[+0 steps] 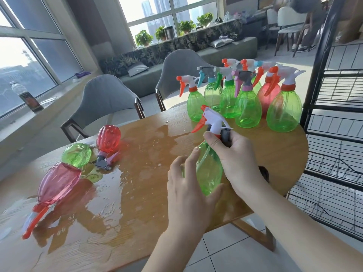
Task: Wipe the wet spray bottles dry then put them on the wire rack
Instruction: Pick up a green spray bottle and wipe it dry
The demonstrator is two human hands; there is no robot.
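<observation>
Evidently to steady it for drying, the left hand (188, 185) cups the body of the green spray bottle (209, 169) while the right hand (233, 154) pinches a grey cloth (225, 137) against its neck, above the bench (137, 193), with the wire rack (334, 134) at three o'clock.

I saw three spray bottles (59, 185) lying on their sides at the left of the wooden table (147, 203), a cluster of upright spray bottles (245, 103) at its far right corner, the wire rack (334, 134) just right of the table, and two chairs (110, 103) behind it.
</observation>
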